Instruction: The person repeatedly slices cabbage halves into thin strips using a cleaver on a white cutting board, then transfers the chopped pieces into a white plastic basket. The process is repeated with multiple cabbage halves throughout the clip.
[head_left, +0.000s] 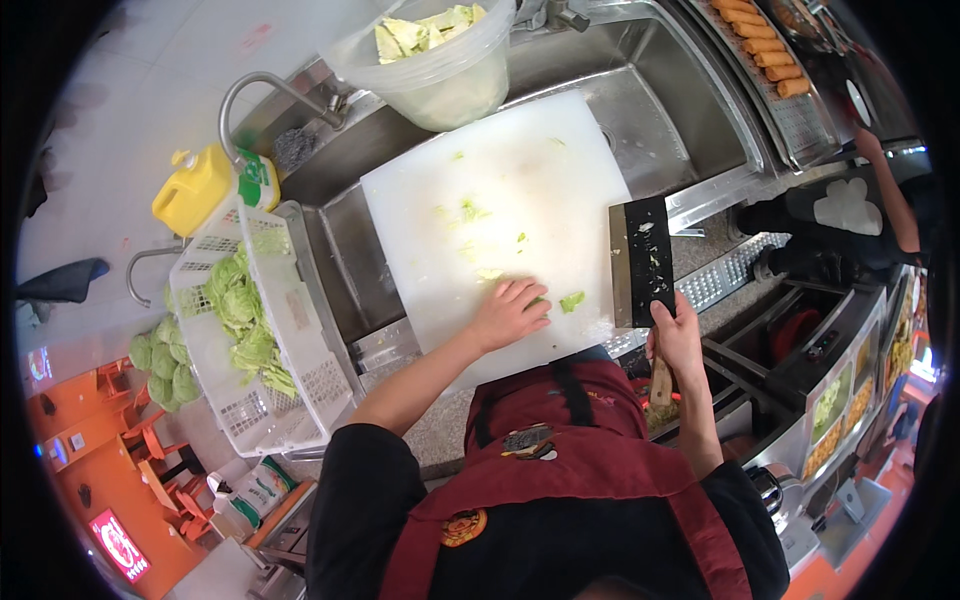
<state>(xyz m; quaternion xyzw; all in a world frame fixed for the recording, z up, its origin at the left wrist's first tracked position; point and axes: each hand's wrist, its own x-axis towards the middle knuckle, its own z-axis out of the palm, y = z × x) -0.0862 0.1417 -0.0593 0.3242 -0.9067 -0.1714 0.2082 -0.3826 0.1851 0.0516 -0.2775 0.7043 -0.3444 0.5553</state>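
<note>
My right hand (675, 334) is closed around the wooden handle of a cleaver (651, 259), whose broad dark blade has bits of leaf stuck on it and stands by the right edge of a white cutting board (540, 172). On the board's near part lies my left hand (512, 313), palm down, with a bit of green under its fingers; whether it grips this is hidden. A small piece of cabbage leaf (572, 301) is just right of that hand, and more scraps (472, 210) are scattered over the board. Beyond the board, a clear plastic tub (450, 86) holds cut cabbage (424, 34).
The board spans a steel sink (652, 105). At left are a white plastic crate (300, 337) with cabbage, a yellow jug (195, 191) and a curved faucet (259, 79). A tray (799, 127) of fried rolls stands at upper right. Another person's arm (892, 195) is at far right.
</note>
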